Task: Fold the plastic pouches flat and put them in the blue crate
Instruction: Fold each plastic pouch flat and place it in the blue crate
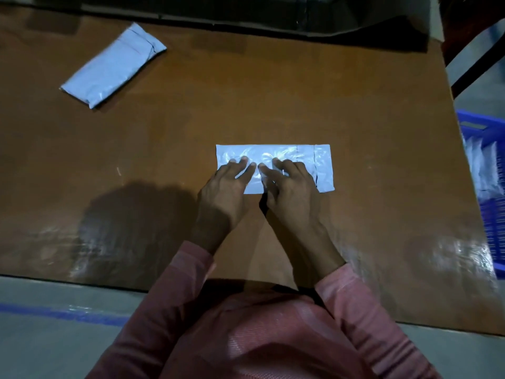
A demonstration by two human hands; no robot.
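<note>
Pale blue plastic pouch (276,153) pressed flat under both my hands at the middle of the brown table (136,165).

My left hand (224,187) and right hand (289,184) lie side by side on the pouch's near half, fingers straight and slightly spread, fingertips pressing down and pinching nothing. The pouch is a long strip with a dark seam line near its right end, which lies uncovered. To do this step well, I judge I should sweep my hands outward from the centre so trapped air leaves through the ends, then firm the creases before lifting, since slick film tends to spring open. The blue crate (492,228) waits past the table's right edge, with pale plastic already in it. A second pouch (113,65) lies at the far left, well apart.
</note>
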